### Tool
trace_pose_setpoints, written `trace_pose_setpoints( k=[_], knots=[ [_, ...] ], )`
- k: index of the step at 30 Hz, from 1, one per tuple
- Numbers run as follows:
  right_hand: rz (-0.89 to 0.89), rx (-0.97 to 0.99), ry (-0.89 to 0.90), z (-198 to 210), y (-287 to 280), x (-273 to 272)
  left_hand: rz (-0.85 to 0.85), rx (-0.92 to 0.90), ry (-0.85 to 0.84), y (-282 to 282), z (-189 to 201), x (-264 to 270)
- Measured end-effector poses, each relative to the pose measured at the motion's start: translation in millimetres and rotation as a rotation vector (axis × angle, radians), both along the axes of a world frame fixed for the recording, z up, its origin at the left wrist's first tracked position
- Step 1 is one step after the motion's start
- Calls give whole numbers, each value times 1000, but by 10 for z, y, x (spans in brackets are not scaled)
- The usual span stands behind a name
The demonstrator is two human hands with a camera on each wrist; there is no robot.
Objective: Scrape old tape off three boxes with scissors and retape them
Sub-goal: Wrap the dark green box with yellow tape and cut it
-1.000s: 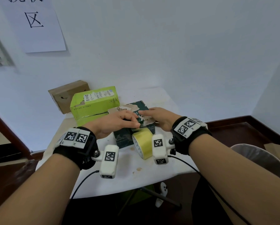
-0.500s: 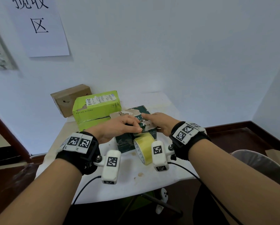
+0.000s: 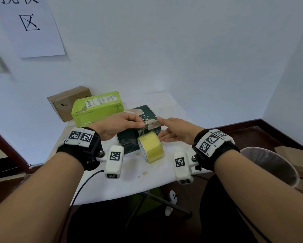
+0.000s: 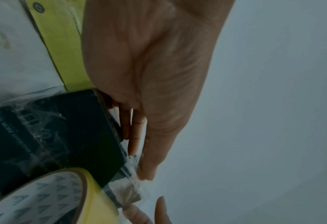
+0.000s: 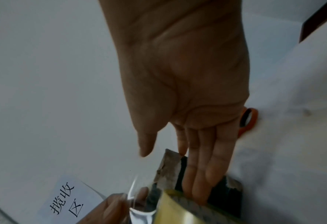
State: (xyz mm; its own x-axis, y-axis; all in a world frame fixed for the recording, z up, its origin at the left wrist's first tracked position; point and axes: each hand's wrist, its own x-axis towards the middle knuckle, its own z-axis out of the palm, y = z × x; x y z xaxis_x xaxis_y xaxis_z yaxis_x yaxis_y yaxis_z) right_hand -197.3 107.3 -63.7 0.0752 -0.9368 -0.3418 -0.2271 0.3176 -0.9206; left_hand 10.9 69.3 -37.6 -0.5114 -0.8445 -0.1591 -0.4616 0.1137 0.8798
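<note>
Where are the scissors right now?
Only the right wrist view shows them: an orange scissor handle lies on the white table, just beyond the right hand, near the dark green box.

- The left hand (image 3: 119, 125) pinches a strip of clear tape (image 3: 151, 124) over the dark green box (image 3: 129, 139).
- The right hand (image 3: 177, 132) lies with fingers straight, fingertips at the strip's other end.
- A yellow tape roll (image 3: 151, 148) stands on edge on the white worktop (image 3: 147, 179), touching the box's front.
- Behind are a lime-green box (image 3: 96, 107) and a brown cardboard box (image 3: 66, 100).
- A bin (image 3: 273, 163) stands at right.
</note>
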Motion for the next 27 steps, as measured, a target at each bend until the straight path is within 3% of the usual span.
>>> trace_pose_setpoints(
  k=[7,10,17,27],
  knots=[
    [225,83,-20,-163,207,35,82,-174,-115,83,73,-100],
    [214,76,-26,-96,245,94,85,-268,-186,141,111,-145],
    [224,139,-291,102,371,149,201,-477,-151,168,81,-254],
    [207,141,-169,396,310,107,247,-625,-162,81,91,-346]
  ],
)
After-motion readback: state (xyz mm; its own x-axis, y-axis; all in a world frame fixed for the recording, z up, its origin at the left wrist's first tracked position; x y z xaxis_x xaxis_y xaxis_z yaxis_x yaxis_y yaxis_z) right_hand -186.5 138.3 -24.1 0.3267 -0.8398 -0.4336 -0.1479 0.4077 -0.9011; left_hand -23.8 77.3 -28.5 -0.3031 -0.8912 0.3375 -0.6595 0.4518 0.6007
